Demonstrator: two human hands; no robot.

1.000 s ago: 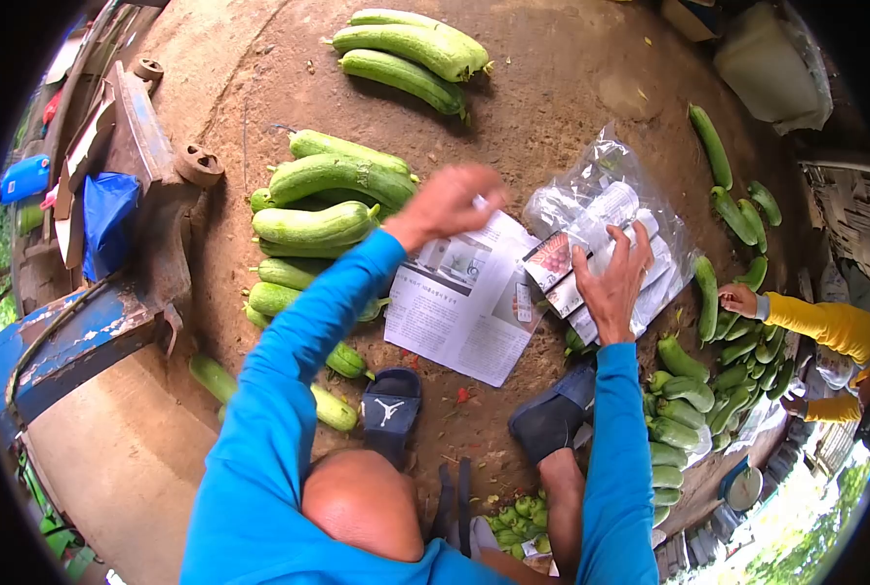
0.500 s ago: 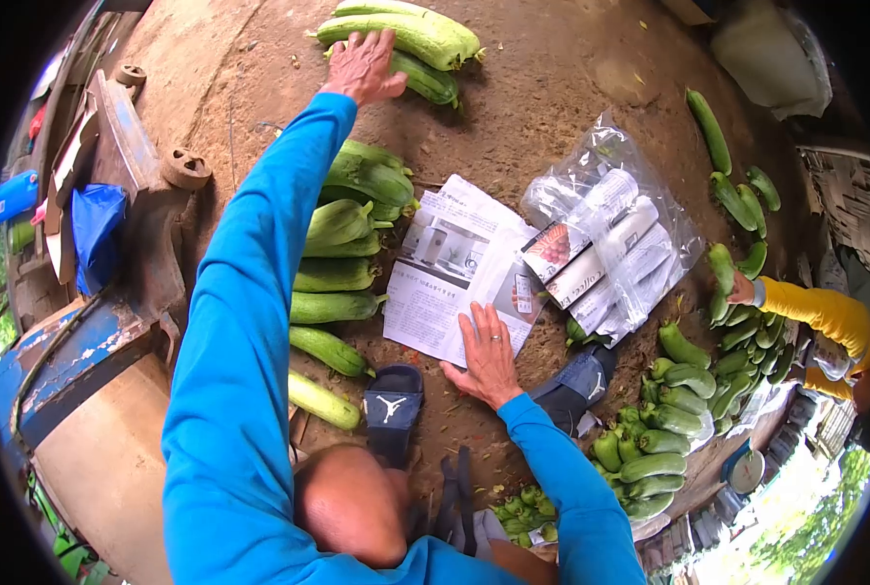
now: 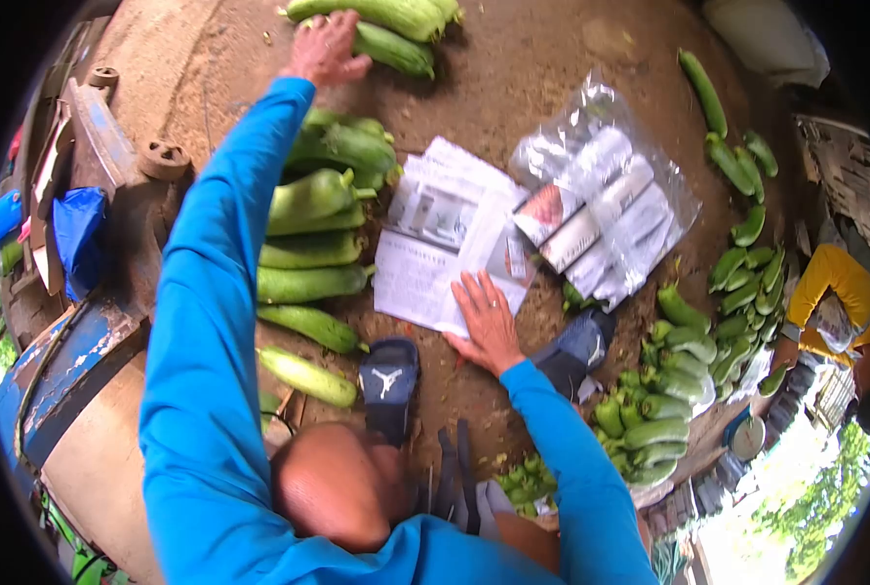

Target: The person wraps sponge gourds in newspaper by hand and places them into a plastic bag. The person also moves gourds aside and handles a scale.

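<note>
At the top, my left hand [image 3: 328, 49] reaches to the left end of a small pile of long green gourds [image 3: 396, 49], its thumb apart and its fingers over them. My right hand [image 3: 487, 317] lies flat with spread fingers on the lower right edge of a printed newspaper sheet [image 3: 420, 268]. Beside the sheet, a clear plastic bag [image 3: 601, 210] holds rolled papers. Below my left forearm, a column of thick green gourds [image 3: 313, 285] lies on the ground, partly hidden by my blue sleeve.
Smaller green gourds [image 3: 664, 405] are stacked at the lower right, with others [image 3: 703, 93] strung out above. A person in a yellow sleeve [image 3: 830, 283] is at the far right. Worn blue metal [image 3: 74, 370] stands at left. Two dark sandals [image 3: 391, 380] are near the paper.
The view has shifted, so most things sit slightly lower left or higher in it. The other person's hand has drawn back from the gourds at right. My hands keep their places on gourds and paper.
</note>
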